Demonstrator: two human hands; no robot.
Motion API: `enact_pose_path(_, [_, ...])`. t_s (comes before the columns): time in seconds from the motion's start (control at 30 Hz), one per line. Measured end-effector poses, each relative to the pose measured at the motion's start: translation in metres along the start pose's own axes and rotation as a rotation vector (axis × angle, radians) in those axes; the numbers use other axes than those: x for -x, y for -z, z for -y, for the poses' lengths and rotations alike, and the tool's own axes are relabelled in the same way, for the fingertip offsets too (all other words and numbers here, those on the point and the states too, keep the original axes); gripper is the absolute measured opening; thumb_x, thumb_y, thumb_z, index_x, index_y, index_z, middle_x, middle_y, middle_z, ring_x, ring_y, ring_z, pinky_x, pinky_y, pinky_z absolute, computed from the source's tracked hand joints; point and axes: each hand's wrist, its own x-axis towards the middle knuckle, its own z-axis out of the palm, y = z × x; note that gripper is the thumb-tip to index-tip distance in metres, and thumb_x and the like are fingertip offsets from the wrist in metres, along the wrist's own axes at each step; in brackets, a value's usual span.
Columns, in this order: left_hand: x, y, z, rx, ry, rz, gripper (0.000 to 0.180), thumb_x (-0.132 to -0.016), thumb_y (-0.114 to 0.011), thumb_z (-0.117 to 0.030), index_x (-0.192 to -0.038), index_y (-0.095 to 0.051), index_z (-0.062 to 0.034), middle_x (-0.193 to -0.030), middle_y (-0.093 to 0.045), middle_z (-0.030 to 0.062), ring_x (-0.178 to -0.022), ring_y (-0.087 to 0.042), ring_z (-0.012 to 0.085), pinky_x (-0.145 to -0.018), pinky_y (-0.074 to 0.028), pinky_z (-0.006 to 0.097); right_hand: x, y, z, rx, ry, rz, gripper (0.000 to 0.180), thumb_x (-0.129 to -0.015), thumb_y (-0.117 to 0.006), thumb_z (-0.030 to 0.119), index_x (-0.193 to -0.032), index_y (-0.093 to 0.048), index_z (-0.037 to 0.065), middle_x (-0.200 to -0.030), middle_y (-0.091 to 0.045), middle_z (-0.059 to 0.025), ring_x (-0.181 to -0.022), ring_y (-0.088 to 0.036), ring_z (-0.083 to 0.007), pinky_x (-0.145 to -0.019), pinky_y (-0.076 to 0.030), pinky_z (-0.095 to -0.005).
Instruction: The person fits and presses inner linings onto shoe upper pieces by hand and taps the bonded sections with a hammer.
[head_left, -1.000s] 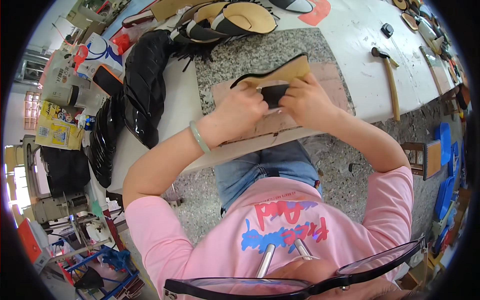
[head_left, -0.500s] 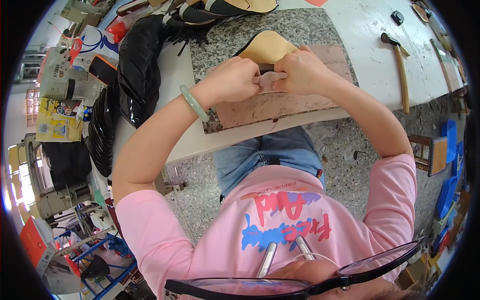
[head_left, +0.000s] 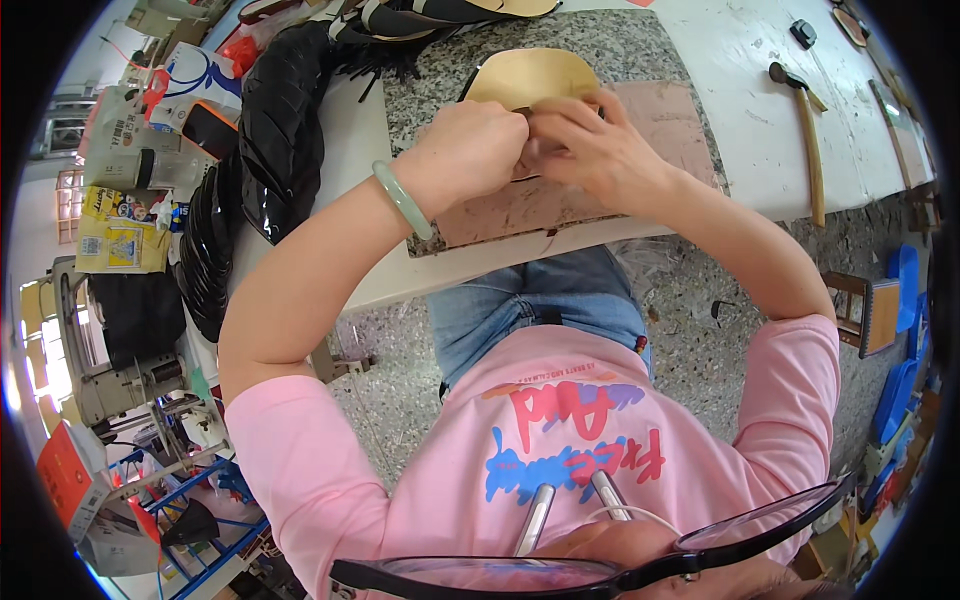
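Observation:
A curved shoe piece [head_left: 535,78], tan on its visible face with a thin black edge, rises just beyond my hands. My left hand [head_left: 472,150], with a pale green bangle [head_left: 402,200] on its wrist, is closed on the near edge of this piece. Against it, the bent fingers of my right hand [head_left: 605,152] reach across to the left fingertips. Those right fingers are smeared by motion, so whether they grip anything is unclear. Below both hands lies a worn pinkish board [head_left: 660,130] on a speckled stone slab [head_left: 630,45].
A hammer [head_left: 803,150] lies on the white table [head_left: 745,90] to the right, near a small black object [head_left: 803,34]. Overlapping glossy black pieces [head_left: 275,130] heap up at the left. More tan-and-black pieces [head_left: 430,18] sit at the far edge.
A pale strip stretched between my hands earlier is out of sight now. My right fingers have opened out of a fist and crossed toward the left hand. The tan piece shows broader.

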Motion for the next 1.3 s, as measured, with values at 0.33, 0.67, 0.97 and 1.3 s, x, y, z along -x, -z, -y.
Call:
enact_pose_path(0.33, [0.019,0.017,0.014,1.067,0.104,0.132,0.036,-0.082,-0.071,-0.035,-0.087,-0.072,0.0012,-0.075,-0.068,0.0040,-0.067,-0.062,0.0120,-0.061,-0.048,0.028,-0.011,0.036,0.010,-0.038,-0.039,-0.173,0.019,-0.065,-0.075,0.012,-0.081,-0.066,0.014,-0.123,-0.053,0.0029,-0.135,-0.036,-0.0216,-0.112,-0.017,-0.0559])
enact_pose_path(0.67, [0.061,0.061,-0.008,1.749,-0.243,-0.047,0.026,-0.083,-0.071,-0.008,-0.106,-0.068,0.0037,-0.085,-0.066,0.0026,-0.079,-0.060,0.0088,-0.070,-0.046,0.023,-0.024,0.110,-0.007,-1.183,0.065,0.032,0.017,-0.077,-0.075,-0.001,-0.093,-0.072,0.001,-0.096,-0.065,-0.0070,-0.092,-0.060,-0.0190,-0.080,-0.047,-0.0323])
enact_pose_path(0.97, [0.011,0.031,0.013,0.102,-0.282,-0.019,0.010,-0.080,-0.065,-0.011,-0.084,-0.062,-0.0023,-0.077,-0.062,0.0141,-0.081,-0.058,0.0334,-0.073,-0.048,0.042,0.000,0.024,0.015,0.450,0.129,0.088,0.010,-0.071,-0.063,0.016,-0.078,-0.070,0.014,-0.085,-0.052,0.0054,-0.097,-0.049,-0.0125,-0.083,-0.036,-0.0351])
enact_pose_path(1.3, [0.013,-0.022,0.006,0.226,0.017,-0.286,0.015,-0.079,-0.063,-0.019,-0.076,-0.065,-0.0041,-0.073,-0.061,0.0135,-0.079,-0.059,0.0314,-0.071,-0.049,0.044,0.014,0.014,0.019,0.458,0.089,0.263,0.012,-0.073,-0.063,0.020,-0.078,-0.073,0.015,-0.105,-0.054,0.0044,-0.112,-0.045,-0.0130,-0.081,-0.035,-0.0353])
